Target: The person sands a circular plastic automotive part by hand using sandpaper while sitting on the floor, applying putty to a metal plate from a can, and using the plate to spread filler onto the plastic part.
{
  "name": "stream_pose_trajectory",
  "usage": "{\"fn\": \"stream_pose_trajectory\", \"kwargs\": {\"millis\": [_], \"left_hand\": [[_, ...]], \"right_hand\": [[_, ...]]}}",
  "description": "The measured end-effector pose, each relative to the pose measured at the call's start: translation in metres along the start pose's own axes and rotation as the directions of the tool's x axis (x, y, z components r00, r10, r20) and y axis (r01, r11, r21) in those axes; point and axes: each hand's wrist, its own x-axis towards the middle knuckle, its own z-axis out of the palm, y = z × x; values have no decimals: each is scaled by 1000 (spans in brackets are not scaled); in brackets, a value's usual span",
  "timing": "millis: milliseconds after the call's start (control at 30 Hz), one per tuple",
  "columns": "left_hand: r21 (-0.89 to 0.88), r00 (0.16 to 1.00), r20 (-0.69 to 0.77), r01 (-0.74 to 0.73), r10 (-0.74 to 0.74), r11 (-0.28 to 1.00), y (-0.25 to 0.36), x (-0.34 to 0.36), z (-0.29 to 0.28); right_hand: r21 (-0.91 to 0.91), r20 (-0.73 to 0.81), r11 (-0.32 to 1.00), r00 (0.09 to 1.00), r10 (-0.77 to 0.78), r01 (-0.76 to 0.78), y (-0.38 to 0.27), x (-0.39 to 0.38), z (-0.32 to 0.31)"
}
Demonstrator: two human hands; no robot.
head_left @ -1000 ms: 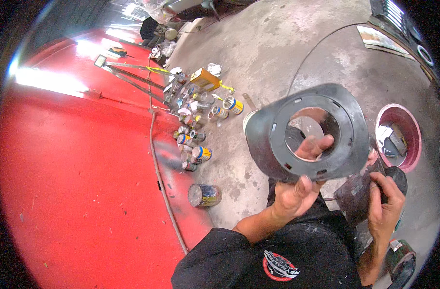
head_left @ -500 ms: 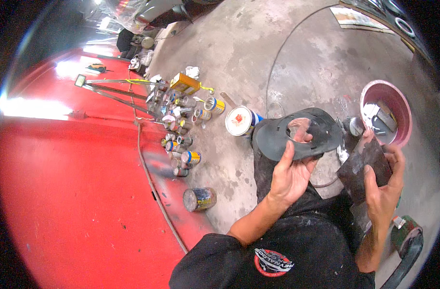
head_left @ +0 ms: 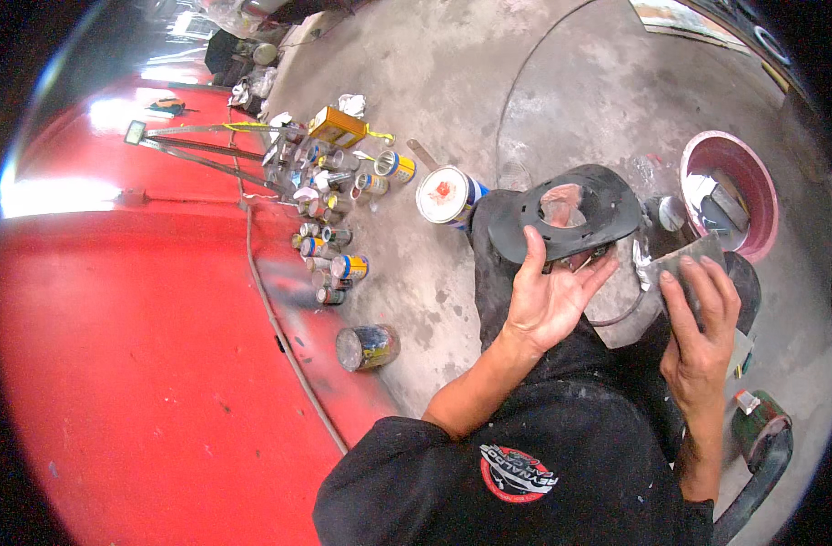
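Note:
My left hand (head_left: 552, 296) supports a black plastic trim piece (head_left: 609, 207) with a round hole, raised above my knees. The thumb presses the near rim while the other fingers reach beneath it, partly hidden. To the right, my right hand (head_left: 702, 314) grips a dark, worn sheet that looks like sandpaper (head_left: 684, 255), its fingers laid over the face of the sheet and the thumb out of sight. A narrow gap separates the sheet from the trim piece.
A reddish basin (head_left: 763, 223) holding flat pieces stands at the right. Left of my knees is a white-topped paint can (head_left: 443, 196). Several smaller cans (head_left: 349, 267) line a red painted surface (head_left: 152, 337). A dark hose (head_left: 757, 491) lies at lower right.
My right hand has turned so its fingers lie over the sheet, which now shows its edge tilted. The trim piece has tipped slightly in my left hand. The whole view has shifted a little.

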Motion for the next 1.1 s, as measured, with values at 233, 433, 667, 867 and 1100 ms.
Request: {"fn": "stream_pose_trajectory", "kwargs": {"millis": [233,433,667,867,1100], "left_hand": [[-48,998,-5,59,-59,997,-4,-4,-1],[-60,996,-26,79,-80,995,-23,0,2],[-6,996,35,78,-77,997,-37,1,-4],[18,996,44,74,-75,997,-39,0,-11],[30,995,77,54,-56,998,-42,0,-14]], "right_hand": [[-122,75,986,992,-106,115,1,-6,2],[-187,175,970,977,-123,156,0,-3,0],[-228,206,962,973,-105,152,1,-3,5],[-214,206,962,970,-128,173,3,-2,4],[-210,216,963,968,-125,171,1,0,5]]}}
